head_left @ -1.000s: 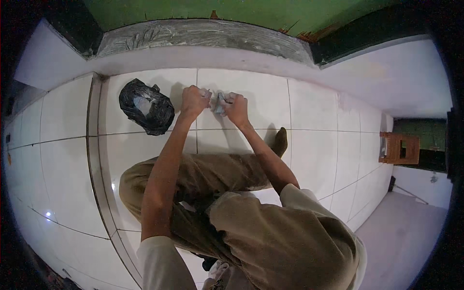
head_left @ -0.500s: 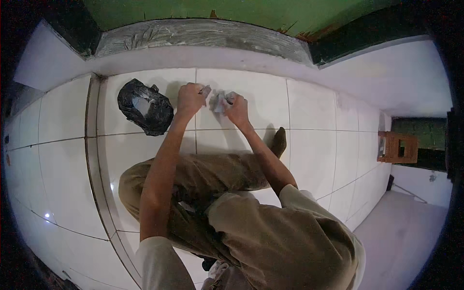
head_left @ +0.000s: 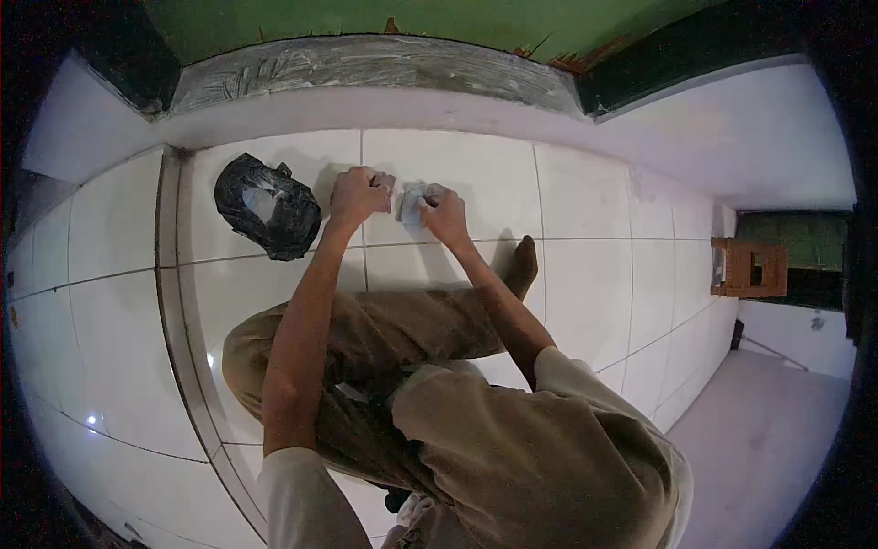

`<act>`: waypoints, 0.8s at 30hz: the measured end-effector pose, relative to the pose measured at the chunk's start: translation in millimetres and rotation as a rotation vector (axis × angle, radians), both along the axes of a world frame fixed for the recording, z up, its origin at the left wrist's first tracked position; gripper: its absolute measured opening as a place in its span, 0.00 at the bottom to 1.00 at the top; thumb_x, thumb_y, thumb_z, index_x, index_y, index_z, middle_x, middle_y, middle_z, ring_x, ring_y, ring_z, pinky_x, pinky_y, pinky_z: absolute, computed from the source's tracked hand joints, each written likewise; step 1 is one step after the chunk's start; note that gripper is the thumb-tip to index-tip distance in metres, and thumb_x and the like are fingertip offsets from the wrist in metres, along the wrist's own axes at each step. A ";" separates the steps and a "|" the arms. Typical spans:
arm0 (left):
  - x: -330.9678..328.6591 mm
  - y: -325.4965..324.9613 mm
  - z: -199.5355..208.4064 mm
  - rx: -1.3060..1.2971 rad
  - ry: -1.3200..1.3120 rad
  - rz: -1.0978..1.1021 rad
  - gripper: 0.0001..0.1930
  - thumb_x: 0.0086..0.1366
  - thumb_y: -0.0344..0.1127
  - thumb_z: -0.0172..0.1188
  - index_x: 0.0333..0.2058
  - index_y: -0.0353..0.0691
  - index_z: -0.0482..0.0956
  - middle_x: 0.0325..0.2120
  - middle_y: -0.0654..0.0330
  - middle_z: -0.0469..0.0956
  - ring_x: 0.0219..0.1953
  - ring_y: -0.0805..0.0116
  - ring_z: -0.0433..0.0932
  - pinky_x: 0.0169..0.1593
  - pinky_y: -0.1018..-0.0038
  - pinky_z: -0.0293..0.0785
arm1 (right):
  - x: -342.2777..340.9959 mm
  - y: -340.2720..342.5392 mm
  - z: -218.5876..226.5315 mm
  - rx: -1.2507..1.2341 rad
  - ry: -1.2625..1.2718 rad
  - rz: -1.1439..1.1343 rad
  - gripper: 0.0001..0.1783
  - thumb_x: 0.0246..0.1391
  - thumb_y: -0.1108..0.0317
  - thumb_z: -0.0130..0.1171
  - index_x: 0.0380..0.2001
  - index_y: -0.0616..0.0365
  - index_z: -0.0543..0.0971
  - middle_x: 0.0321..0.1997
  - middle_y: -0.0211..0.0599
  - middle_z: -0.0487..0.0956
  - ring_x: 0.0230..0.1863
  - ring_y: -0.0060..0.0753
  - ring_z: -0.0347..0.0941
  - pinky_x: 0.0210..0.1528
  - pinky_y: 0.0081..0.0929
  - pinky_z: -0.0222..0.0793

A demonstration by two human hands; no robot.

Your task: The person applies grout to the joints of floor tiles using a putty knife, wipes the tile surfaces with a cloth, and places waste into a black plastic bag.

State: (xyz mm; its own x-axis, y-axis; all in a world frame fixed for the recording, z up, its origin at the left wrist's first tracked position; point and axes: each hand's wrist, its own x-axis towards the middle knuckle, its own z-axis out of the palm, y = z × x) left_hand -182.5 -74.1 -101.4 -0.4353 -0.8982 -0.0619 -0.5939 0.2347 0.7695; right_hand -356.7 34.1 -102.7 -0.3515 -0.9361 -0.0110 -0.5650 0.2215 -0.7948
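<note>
My left hand (head_left: 354,197) is closed on a small, flat grey-pink piece (head_left: 384,192) that sticks out past its fingertips. My right hand (head_left: 444,213) pinches a pale blue-grey piece (head_left: 412,205), soft or sheet-like, held low over the white tiles. The two pieces face each other with a narrow gap between them. What either is made of cannot be made out. To the left of my left hand lies a crumpled black plastic bag (head_left: 291,220), its mouth spread around whitish-grey contents (head_left: 262,202).
My folded leg (head_left: 402,329) and bare foot (head_left: 522,261) rest on the tiled floor (head_left: 585,284) just below my hands. A low wall with a rough grey ledge (head_left: 384,69) runs along the far side. A raised tile edge (head_left: 174,302) is at left, a brown wooden stool (head_left: 750,268) far right.
The piece in my left hand has turned and shows more of its flat side. In my right hand the pale piece, blurred before, looks squarer now. The whole view has shifted slightly.
</note>
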 end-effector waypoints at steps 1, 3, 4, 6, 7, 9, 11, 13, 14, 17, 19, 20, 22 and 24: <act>-3.8 -1.4 1.0 0.044 -0.009 -0.008 0.14 0.52 0.40 0.63 0.28 0.33 0.83 0.24 0.42 0.80 0.30 0.45 0.82 0.39 0.59 0.78 | -1.0 -0.5 0.1 -0.004 -0.031 -0.015 0.13 0.47 0.64 0.66 0.32 0.62 0.82 0.24 0.47 0.82 0.27 0.45 0.81 0.33 0.37 0.76; 0.0 -6.0 2.1 0.132 -0.041 -0.011 0.13 0.52 0.39 0.62 0.28 0.33 0.83 0.23 0.43 0.80 0.30 0.45 0.82 0.38 0.59 0.78 | 5.6 -5.2 6.6 0.054 0.038 0.003 0.11 0.47 0.65 0.65 0.30 0.64 0.82 0.21 0.46 0.80 0.24 0.43 0.80 0.30 0.36 0.76; 3.8 -5.4 2.0 0.106 0.014 -0.022 0.12 0.53 0.38 0.62 0.27 0.33 0.83 0.23 0.43 0.80 0.29 0.45 0.82 0.38 0.59 0.77 | 9.2 -6.9 9.7 0.083 0.073 0.013 0.11 0.48 0.66 0.64 0.29 0.64 0.82 0.19 0.46 0.80 0.22 0.42 0.79 0.29 0.35 0.75; 7.5 -4.0 3.6 0.055 0.129 -0.048 0.11 0.53 0.38 0.62 0.26 0.33 0.83 0.22 0.43 0.80 0.28 0.45 0.81 0.37 0.59 0.77 | 13.3 -4.2 9.8 -0.021 -0.001 -0.004 0.12 0.49 0.66 0.64 0.27 0.66 0.80 0.18 0.47 0.78 0.21 0.42 0.78 0.27 0.34 0.73; 6.8 -4.5 1.2 0.015 0.116 -0.043 0.12 0.53 0.38 0.63 0.24 0.33 0.82 0.21 0.44 0.80 0.27 0.46 0.82 0.36 0.59 0.77 | 15.2 -3.3 9.8 -0.073 -0.038 -0.012 0.12 0.49 0.65 0.64 0.25 0.67 0.79 0.17 0.47 0.78 0.20 0.42 0.78 0.26 0.34 0.72; 7.3 -6.0 -0.7 -0.070 0.086 -0.028 0.13 0.54 0.38 0.63 0.22 0.31 0.81 0.19 0.45 0.79 0.26 0.48 0.82 0.34 0.60 0.77 | 15.2 -4.8 0.8 -0.050 -0.014 -0.028 0.13 0.50 0.65 0.64 0.23 0.67 0.78 0.17 0.48 0.77 0.20 0.43 0.77 0.25 0.36 0.71; 4.0 -1.0 2.9 -0.072 0.030 0.040 0.15 0.54 0.38 0.64 0.20 0.29 0.80 0.18 0.46 0.79 0.25 0.50 0.82 0.33 0.61 0.77 | 10.8 -5.5 -14.5 -0.053 -0.015 -0.050 0.14 0.50 0.64 0.64 0.23 0.66 0.78 0.17 0.48 0.76 0.20 0.46 0.76 0.26 0.38 0.70; -1.3 0.0 10.3 -0.038 0.027 0.045 0.16 0.54 0.38 0.65 0.19 0.28 0.80 0.17 0.47 0.79 0.24 0.51 0.82 0.33 0.62 0.78 | 4.9 -6.0 -29.4 -0.088 -0.044 -0.075 0.14 0.49 0.64 0.65 0.23 0.66 0.77 0.18 0.48 0.76 0.21 0.48 0.75 0.27 0.41 0.70; 0.0 -0.8 9.7 0.000 0.043 0.023 0.16 0.54 0.38 0.65 0.19 0.27 0.79 0.17 0.47 0.79 0.24 0.52 0.82 0.33 0.62 0.78 | 6.9 -6.1 -31.3 -0.116 0.026 -0.069 0.13 0.49 0.64 0.64 0.23 0.66 0.77 0.19 0.48 0.76 0.22 0.50 0.75 0.28 0.41 0.70; -2.2 -2.0 6.8 0.016 0.000 0.055 0.16 0.54 0.38 0.66 0.22 0.26 0.79 0.18 0.46 0.79 0.25 0.51 0.82 0.33 0.63 0.79 | 7.3 -7.1 -37.0 -0.135 0.180 -0.061 0.13 0.49 0.64 0.64 0.25 0.65 0.78 0.22 0.49 0.77 0.25 0.53 0.75 0.33 0.44 0.69; -6.7 -3.9 1.1 -0.031 -0.022 0.088 0.15 0.53 0.37 0.66 0.24 0.25 0.79 0.20 0.44 0.80 0.26 0.51 0.83 0.33 0.63 0.79 | 2.7 -10.4 -41.5 -0.063 0.201 -0.064 0.13 0.50 0.63 0.64 0.26 0.64 0.78 0.23 0.49 0.78 0.27 0.54 0.75 0.35 0.45 0.69; 3.1 -5.7 -16.4 -0.064 -0.031 0.113 0.16 0.52 0.37 0.66 0.25 0.24 0.79 0.21 0.43 0.80 0.26 0.50 0.83 0.34 0.63 0.80 | 12.7 -13.5 -34.8 -0.009 0.147 -0.034 0.13 0.50 0.62 0.64 0.26 0.63 0.78 0.24 0.49 0.78 0.29 0.53 0.75 0.36 0.46 0.68; 9.0 -6.3 -20.7 0.014 -0.021 0.142 0.17 0.50 0.36 0.66 0.27 0.23 0.78 0.24 0.41 0.80 0.28 0.49 0.83 0.34 0.63 0.80 | 20.9 -17.3 -10.8 0.101 0.058 0.009 0.13 0.50 0.61 0.65 0.27 0.62 0.79 0.27 0.50 0.79 0.32 0.53 0.75 0.39 0.48 0.67; -4.6 -6.2 2.2 0.233 0.020 0.141 0.18 0.48 0.36 0.67 0.28 0.22 0.78 0.26 0.39 0.81 0.29 0.48 0.83 0.35 0.62 0.80 | 10.1 -16.7 -17.4 0.073 0.066 -0.022 0.13 0.49 0.61 0.66 0.28 0.62 0.79 0.28 0.49 0.79 0.34 0.53 0.75 0.40 0.49 0.66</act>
State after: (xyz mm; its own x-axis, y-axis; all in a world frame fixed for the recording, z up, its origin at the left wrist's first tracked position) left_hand -187.1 -80.2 -99.1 -0.3097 -0.9126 -0.2668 -0.5926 -0.0342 0.8048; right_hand -346.7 17.3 -120.0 -0.3740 -0.9258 -0.0552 -0.6100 0.2903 -0.7373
